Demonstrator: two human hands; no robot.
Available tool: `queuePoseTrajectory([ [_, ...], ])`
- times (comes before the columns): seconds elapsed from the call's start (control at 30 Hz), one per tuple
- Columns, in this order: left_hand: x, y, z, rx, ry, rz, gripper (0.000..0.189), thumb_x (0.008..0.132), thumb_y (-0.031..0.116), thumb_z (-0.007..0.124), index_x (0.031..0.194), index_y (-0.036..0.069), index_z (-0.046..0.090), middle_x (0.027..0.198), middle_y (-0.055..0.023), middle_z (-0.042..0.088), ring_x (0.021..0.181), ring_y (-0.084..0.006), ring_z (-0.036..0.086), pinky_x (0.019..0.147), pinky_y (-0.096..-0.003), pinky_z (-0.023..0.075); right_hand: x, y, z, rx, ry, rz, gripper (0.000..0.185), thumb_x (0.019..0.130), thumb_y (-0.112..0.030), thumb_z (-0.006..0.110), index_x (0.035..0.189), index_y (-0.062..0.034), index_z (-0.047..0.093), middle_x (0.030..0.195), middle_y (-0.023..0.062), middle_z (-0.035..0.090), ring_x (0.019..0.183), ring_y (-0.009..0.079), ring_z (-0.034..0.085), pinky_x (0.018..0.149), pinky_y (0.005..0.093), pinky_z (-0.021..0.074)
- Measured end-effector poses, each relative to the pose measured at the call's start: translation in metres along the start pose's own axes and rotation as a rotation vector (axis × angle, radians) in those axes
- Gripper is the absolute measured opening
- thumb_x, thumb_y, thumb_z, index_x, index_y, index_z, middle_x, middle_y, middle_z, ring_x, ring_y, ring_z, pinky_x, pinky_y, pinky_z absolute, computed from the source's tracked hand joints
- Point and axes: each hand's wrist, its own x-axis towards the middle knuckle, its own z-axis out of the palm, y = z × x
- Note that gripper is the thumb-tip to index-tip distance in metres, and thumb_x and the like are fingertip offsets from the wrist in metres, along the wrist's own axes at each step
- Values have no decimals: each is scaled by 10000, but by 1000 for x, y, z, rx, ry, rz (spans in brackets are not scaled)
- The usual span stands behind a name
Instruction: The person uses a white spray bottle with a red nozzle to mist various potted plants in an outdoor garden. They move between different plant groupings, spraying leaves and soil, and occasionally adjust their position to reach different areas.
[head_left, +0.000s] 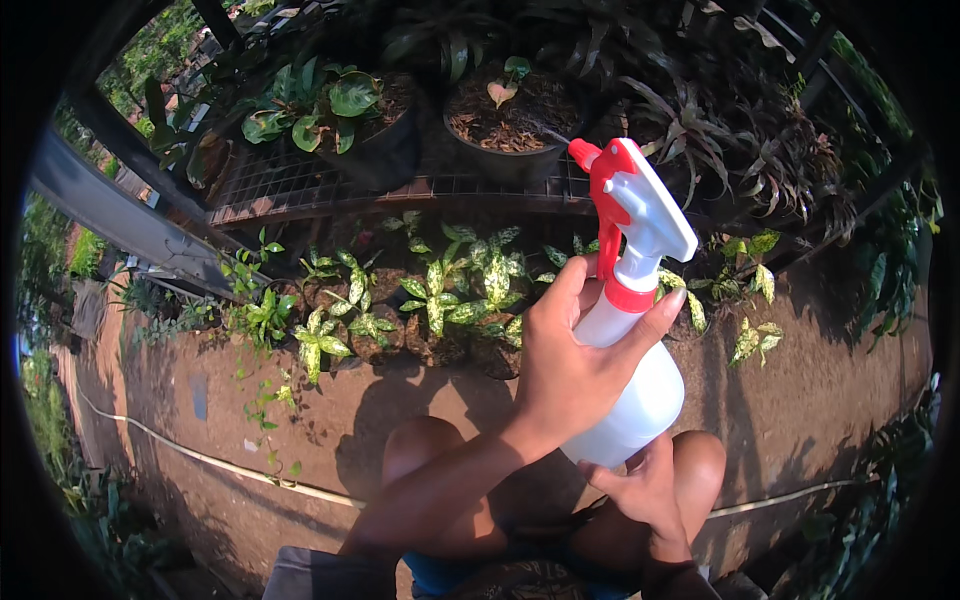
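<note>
A white plastic spray bottle (641, 390) with a red and white trigger head (628, 195) is tilted, its red nozzle (581, 152) pointing up and left. My left hand (566, 367) wraps the bottle's neck, with fingers at the red trigger (608, 244). Under the base, my right hand (645, 480) holds the bottle from below. A thin streak of spray shows at the nozzle, in front of a black pot (517, 161) filled with brown mulch. In that pot stands a small plant (504, 91) with a green leaf and a pinkish one.
Another potted plant (330, 105) sits left on the wire mesh shelf (300, 184). Dark strappy-leaved plants (697, 127) crowd the right. Below are several variegated potted plants (435, 296). A pale hose (225, 466) crosses the dirt ground (180, 442). A grey metal post (127, 214) slants at left.
</note>
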Motion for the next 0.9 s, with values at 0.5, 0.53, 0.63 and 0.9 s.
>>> queuePoseTrajectory([
  [0.5, 0, -4, 1, -13, 14, 0, 690, 848, 275, 799, 1307, -54, 401, 904, -131, 700, 852, -148, 683, 747, -307, 520, -2, 1, 4, -39, 52, -42, 793, 674, 70, 766, 1357, 35, 364, 1246, 122, 562, 1132, 209, 596, 956, 354, 506],
  [0.53, 1, -4, 1, 15, 5, 29, 720, 848, 278, 798, 1326, -56, 376, 898, -130, 699, 848, -146, 683, 746, -303, 519, -2, 2, 5, -50, 49, -36, 790, 674, 69, 765, 1353, 36, 363, 1245, 124, 561, 1129, 211, 598, 951, 355, 509],
  [0.63, 3, -2, -1, 48, 9, 45, 689, 852, 231, 792, 1323, -48, 374, 908, -101, 673, 832, -129, 670, 731, -283, 520, -3, 6, 5, -55, 28, -20, 840, 689, 37, 763, 1397, 38, 311, 1263, 148, 540, 1145, 218, 580, 967, 367, 489],
  [0.9, 0, 7, -3, 10, 32, -22, 377, 842, 129, 800, 1085, 4, 540, 851, -13, 639, 739, -86, 629, 676, -238, 514, -1, 9, 5, -116, 59, -86, 757, 680, 64, 758, 1336, 40, 380, 1242, 136, 564, 1117, 213, 607, 944, 355, 510],
])
